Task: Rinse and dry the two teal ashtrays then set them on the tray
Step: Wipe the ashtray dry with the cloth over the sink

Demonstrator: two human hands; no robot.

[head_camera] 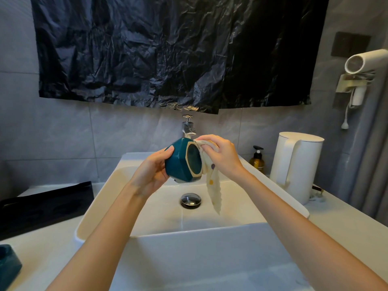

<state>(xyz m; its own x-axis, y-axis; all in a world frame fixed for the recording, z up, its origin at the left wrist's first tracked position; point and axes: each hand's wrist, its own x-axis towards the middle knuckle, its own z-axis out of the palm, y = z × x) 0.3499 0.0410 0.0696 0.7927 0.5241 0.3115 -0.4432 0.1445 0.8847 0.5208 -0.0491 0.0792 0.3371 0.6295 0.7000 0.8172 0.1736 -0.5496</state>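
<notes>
My left hand (152,172) grips a teal ashtray (180,162) above the white sink (210,227), tipped on its side so its unglazed base ring faces me. My right hand (222,156) presses a cream cloth with coloured dots (212,185) against the ashtray's right edge; the cloth's tail hangs down over the basin. A second teal ashtray (8,265) sits on the counter at the far left edge, partly cut off. The black tray (42,204) lies on the counter left of the sink.
A chrome tap (188,127) stands behind the ashtray and a drain plug (190,200) sits in the basin. To the right are an amber pump bottle (257,160) and a white kettle (296,164). A hair dryer (363,64) hangs on the right wall.
</notes>
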